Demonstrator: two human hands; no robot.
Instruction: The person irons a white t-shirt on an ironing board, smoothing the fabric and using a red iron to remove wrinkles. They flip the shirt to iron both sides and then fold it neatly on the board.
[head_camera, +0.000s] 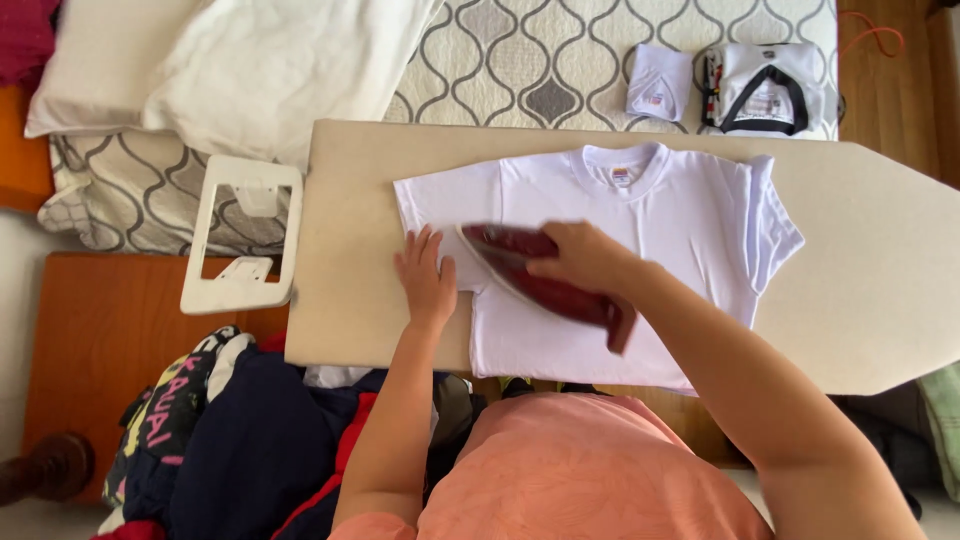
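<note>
A dark red iron (545, 278) sits on a white cotton T-shirt (640, 250).
The right hand (580, 255) is wrapped tight around the iron's top; the left hand (425, 280) lies flat with fingers spread on the shirt's sleeve; the shirt is spread on a long beige ironing board (880, 270); a white iron rest (242, 235) sits at the board's end.

My beige ironing board (880, 260) carries a white T-shirt (660, 215) spread flat, collar away from me, with a dark red iron (545, 280) resting on it.
</note>
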